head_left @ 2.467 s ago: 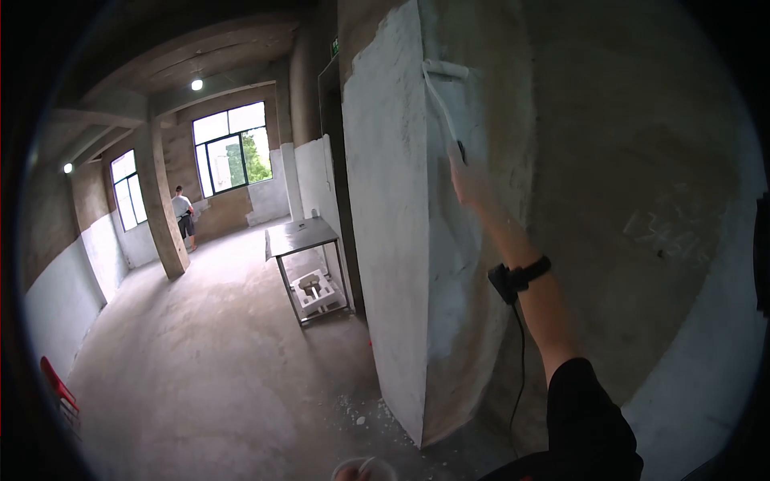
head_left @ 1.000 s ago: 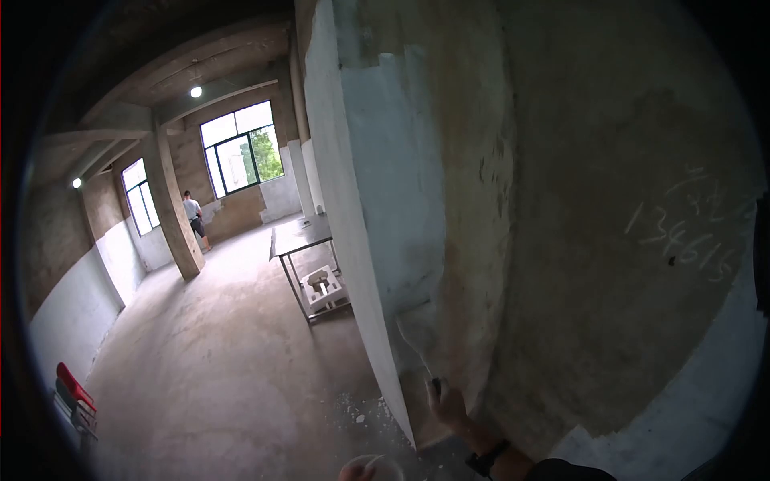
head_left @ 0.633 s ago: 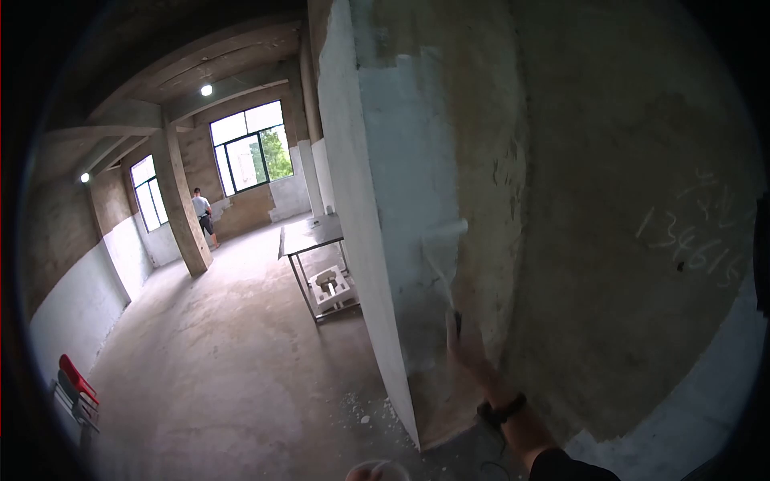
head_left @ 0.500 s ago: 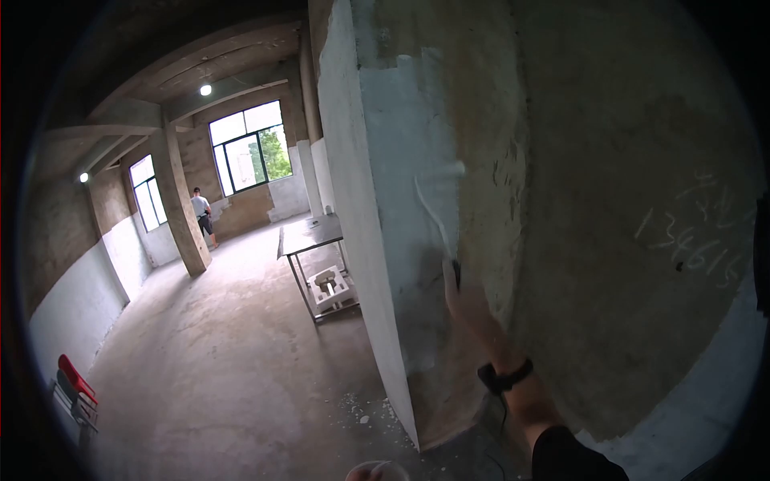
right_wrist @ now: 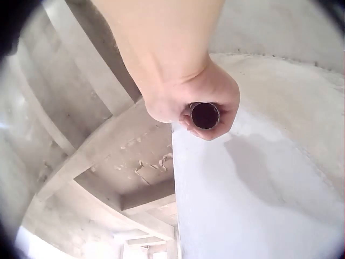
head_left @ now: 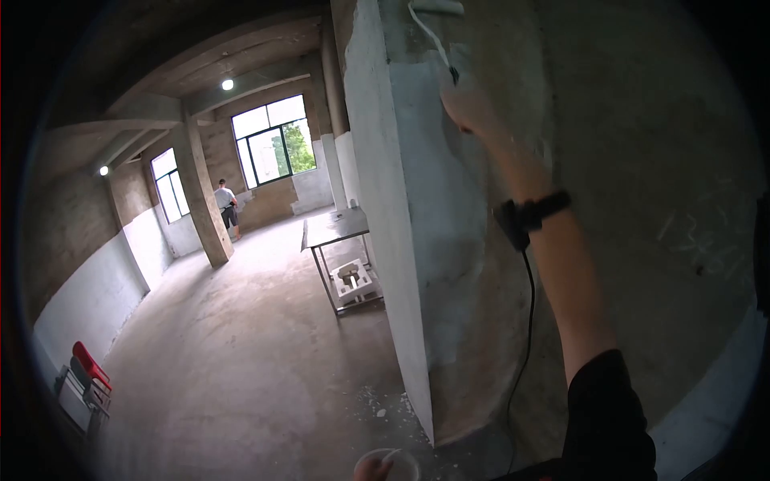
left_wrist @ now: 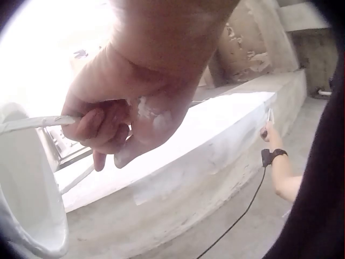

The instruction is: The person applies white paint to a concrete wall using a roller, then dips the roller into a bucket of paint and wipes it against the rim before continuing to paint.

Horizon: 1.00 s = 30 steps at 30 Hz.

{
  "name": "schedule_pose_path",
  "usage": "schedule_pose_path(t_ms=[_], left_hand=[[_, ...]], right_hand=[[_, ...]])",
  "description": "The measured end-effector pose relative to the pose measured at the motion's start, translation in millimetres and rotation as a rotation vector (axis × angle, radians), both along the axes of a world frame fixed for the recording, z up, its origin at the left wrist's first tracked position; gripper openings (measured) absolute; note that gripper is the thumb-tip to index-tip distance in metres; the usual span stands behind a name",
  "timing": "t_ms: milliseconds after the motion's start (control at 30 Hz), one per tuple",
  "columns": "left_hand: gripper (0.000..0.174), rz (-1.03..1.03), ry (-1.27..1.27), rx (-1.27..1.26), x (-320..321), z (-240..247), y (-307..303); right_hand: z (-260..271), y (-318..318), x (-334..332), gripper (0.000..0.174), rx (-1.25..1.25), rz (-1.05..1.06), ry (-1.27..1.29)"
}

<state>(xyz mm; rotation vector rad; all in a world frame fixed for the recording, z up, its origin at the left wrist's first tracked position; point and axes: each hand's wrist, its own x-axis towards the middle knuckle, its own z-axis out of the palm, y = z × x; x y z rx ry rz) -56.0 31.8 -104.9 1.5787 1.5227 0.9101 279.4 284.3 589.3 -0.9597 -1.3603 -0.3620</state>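
Observation:
High on the pillar, a paint roller (head_left: 437,7) lies against the wall near the top edge of the fresh white patch (head_left: 449,216). My right hand (head_left: 469,108) grips its handle, arm stretched upward. The hollow butt of the handle (right_wrist: 205,115) pokes out of the curled fingers in the right wrist view. Low in the head view, my left hand (head_left: 370,467) is by a white bucket (head_left: 407,466). Its fingers curl round the bucket's handle (left_wrist: 38,123) in the left wrist view, and white paint marks the skin. The bucket (left_wrist: 54,216) hangs beside it; its contents are mostly hidden.
A metal table (head_left: 337,228) with a white block-like piece on its lower shelf stands left of the pillar (head_left: 389,200). Chairs (head_left: 91,365) are far left. Another person (head_left: 226,204) stands by the far wall. A black cable (head_left: 525,345) hangs from my right wrist.
The roller dipped to the lower pillar, then swept up the face to above the patch's top edge, my right arm rising with it. The left hand stays low with the bucket.

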Motion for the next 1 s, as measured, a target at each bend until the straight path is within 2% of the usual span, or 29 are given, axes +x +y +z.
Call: schedule_pose_path(t_ms=[67, 100, 167, 300, 367, 433, 500, 567, 633, 700, 767, 800, 833, 867, 933, 1000], left_hand=[[0.042, -0.021, 0.02, -0.017, 2.8, 38.3, -5.6], [0.043, -0.046, 0.035, -0.037, 4.6, 57.1, -8.7], [0.043, -0.053, 0.042, -0.063, 3.7, 69.8, -9.8], [0.044, -0.093, 0.09, -0.072, -5.5, 52.1, -2.2], [0.043, -0.096, 0.069, -0.056, -6.3, 37.6, 1.4], [0.042, -0.103, 0.021, -0.08, -5.3, 28.9, 3.6], [0.042, -0.121, 0.032, -0.106, -3.9, 37.2, 4.2], [0.041, -0.139, 0.049, -0.135, -0.6, 54.2, 2.8], [0.039, -0.151, 0.024, -0.096, 7.1, 76.4, 0.4], [0.038, -0.15, 0.042, -0.086, 12.9, 88.0, -1.3], [0.037, -0.145, 0.057, -0.073, 18.5, 88.2, -2.7], [0.038, -0.164, -0.059, 0.025, 22.7, 84.7, -0.5], [0.04, -0.183, -0.172, 0.12, 27.4, 86.0, 0.5], [0.04, -0.181, -0.159, 0.097, 25.3, 88.3, -2.1], [0.044, -0.062, 0.125, -0.251, 27.7, 118.7, -5.9], [0.045, -0.037, 0.101, -0.331, 31.8, 121.9, -9.8]], right_hand=[[37.3, -15.8, -9.4, 0.048, -0.187, 0.021, -0.038], [51.5, -17.9, -11.4, 0.048, -0.175, 0.022, -0.036], [71.9, -22.0, -12.6, 0.05, -0.322, 0.038, -0.057], [52.4, -29.7, -13.8, 0.048, -0.301, -0.009, -0.039], [16.6, -33.4, -9.8, 0.045, -0.147, 0.128, 0.024], [-25.7, -3.6, 6.4, 0.053, 0.213, -0.091, -0.108], [-68.2, -20.1, 7.8, 0.05, 0.017, -0.087, -0.067], [-129.3, 6.9, 16.0, 0.053, 0.22, -0.183, -0.122], [-160.9, -49.3, -5.2, 0.051, -0.399, -0.148, 0.088], [-235.4, -57.7, -3.5, 0.048, -0.453, -0.107, 0.015], [-293.2, -56.5, 0.1, 0.046, -0.356, -0.078, -0.021], [-307.0, -68.8, -1.1, 0.046, -0.358, -0.081, -0.019], [-317.4, -84.2, -2.9, 0.045, -0.433, 0.002, 0.041], [-331.6, -98.7, -7.2, 0.045, -0.522, 0.09, 0.113], [-373.6, -114.2, -5.2, 0.043, -0.586, 0.06, 0.112], [-413.6, -127.5, -5.0, 0.042, -0.656, 0.037, 0.102]])
